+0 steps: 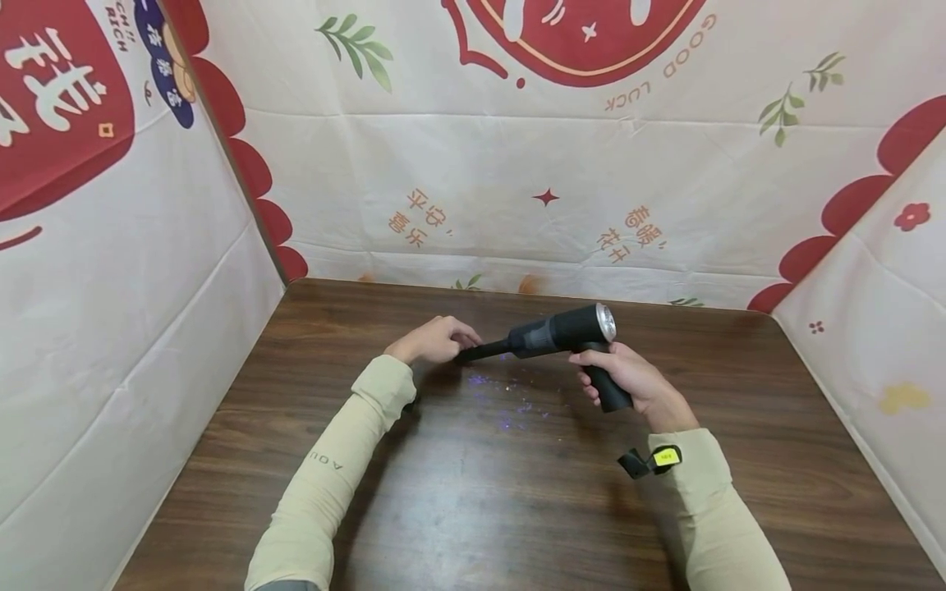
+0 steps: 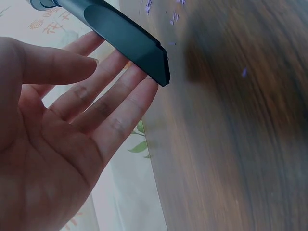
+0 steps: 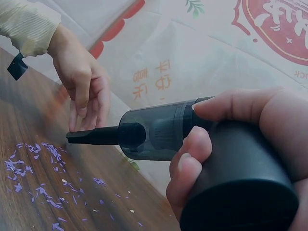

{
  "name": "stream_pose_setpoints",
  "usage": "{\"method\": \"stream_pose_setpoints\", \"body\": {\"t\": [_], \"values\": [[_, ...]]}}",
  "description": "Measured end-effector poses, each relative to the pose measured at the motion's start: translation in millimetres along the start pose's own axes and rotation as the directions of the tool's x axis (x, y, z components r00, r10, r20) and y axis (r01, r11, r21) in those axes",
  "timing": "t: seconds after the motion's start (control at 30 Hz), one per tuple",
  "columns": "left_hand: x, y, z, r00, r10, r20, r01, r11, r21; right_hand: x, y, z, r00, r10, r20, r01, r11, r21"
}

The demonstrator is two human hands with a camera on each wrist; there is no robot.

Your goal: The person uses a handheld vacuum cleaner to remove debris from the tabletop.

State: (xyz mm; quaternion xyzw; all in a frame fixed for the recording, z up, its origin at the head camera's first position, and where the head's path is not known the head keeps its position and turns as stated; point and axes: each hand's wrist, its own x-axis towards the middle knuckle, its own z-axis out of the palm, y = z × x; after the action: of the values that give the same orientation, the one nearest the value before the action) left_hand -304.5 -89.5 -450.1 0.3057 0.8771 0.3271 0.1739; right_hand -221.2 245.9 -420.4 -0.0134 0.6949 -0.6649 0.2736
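Nearest the person, the right hand (image 1: 628, 373) wraps its fingers around the grip of a black handheld vacuum (image 1: 565, 332), thumb laid along the barrel as the right wrist view shows. The vacuum is held above the tabletop (image 1: 473, 492), roughly over its middle and slightly toward the far edge, with its silver rear cap pointing right and its body reaching left.

Below it, between the two forearms, lies a scatter of small purple paper scraps (image 1: 510, 398) on the dark wood. In the right wrist view the scraps (image 3: 38, 178) spread loosely under the nozzle, and none appear gathered or cleared, so the sweeping-up looks not yet begun or barely started; nearly all of the litter seems left to collect.

Further left, the narrow crevice nozzle (image 1: 484, 351) runs out from the vacuum's front. The left hand (image 1: 436, 339) meets its tip: in the left wrist view the fingers (image 2: 110, 101) are straight and lying together, palm open, with the flat nozzle end (image 2: 139, 48) resting across the fingertips rather than being pinched. This reads as steadying or checking the nozzle, judged from the pose alone.

Beyond the hands, past the far edge of the tabletop, a printed cloth backdrop (image 1: 517, 164) with red shapes and green sprigs closes off the scene.
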Motion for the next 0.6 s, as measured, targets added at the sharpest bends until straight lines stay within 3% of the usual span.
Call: {"method": "stream_pose_setpoints", "body": {"t": [0.6], "values": [[11.9, 8.0, 8.9, 1.000, 0.011, 0.014, -0.011, 1.000, -0.009, -13, 1, -9, 1.000, 0.007, -0.016, -0.008, 1.000, -0.024]]}}
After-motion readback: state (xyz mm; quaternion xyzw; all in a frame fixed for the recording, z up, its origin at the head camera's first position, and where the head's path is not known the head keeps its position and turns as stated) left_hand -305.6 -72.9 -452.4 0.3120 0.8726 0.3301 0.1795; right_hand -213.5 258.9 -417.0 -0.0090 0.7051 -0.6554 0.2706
